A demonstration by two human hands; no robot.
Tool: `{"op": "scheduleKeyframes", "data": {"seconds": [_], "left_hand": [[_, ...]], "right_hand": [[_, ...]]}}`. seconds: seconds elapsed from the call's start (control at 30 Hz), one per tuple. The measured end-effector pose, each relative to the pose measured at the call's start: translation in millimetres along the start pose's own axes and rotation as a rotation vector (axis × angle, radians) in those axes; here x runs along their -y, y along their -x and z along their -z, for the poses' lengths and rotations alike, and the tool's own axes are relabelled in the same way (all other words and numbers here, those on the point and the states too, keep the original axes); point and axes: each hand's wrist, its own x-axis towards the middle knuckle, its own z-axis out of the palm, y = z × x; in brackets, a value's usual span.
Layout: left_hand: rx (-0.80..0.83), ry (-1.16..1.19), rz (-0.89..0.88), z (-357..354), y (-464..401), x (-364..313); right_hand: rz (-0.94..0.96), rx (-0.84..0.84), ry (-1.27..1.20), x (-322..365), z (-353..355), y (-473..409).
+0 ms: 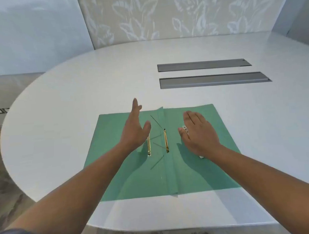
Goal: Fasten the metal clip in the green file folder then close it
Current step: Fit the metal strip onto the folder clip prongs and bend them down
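The green file folder (117,174) lies open and flat on the white table (75,89). Near its centre fold are two gold metal clip bars: one (166,140) on the fold with thin prongs sticking up, the other (148,146) loose just to its left. My left hand (134,129) hovers open above the left flap, fingers apart, holding nothing. Over the right flap my right hand (196,132) is palm down and open. A small white object (184,128) shows partly under it, and another white bit (201,157) near the wrist.
Two grey recessed cable hatches (213,79) sit in the table beyond the folder to the right. The table's curved edge runs along the left and front. A leaf-patterned wall stands behind it.
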Motion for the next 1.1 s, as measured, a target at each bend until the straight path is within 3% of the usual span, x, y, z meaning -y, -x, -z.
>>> {"op": "scheduleKeyframes", "data": {"seconds": [0.13, 0.33, 0.53, 0.7, 1.1], "left_hand": [[0.050, 0.098, 0.155, -8.4, 8.2, 8.8], [0.190, 0.118, 0.213, -20.8, 11.5, 22.0], [0.247, -0.325, 0.042, -26.6, 10.7, 22.9], [0.277, -0.470, 0.003, -32.6, 13.7, 21.4], [0.321, -0.503, 0.046, -37.3, 8.4, 15.3]], "right_hand": [[-0.040, 0.038, -0.063, -5.6, -7.9, 13.0], [-0.085, 0.084, -0.082, -8.9, -13.7, 19.3], [-0.133, 0.128, -0.105, -6.1, -3.4, 11.8], [-0.144, 0.142, -0.112, -6.3, -2.3, 5.8], [-0.412, 0.043, -0.825, 2.6, -1.6, -4.9]]}}
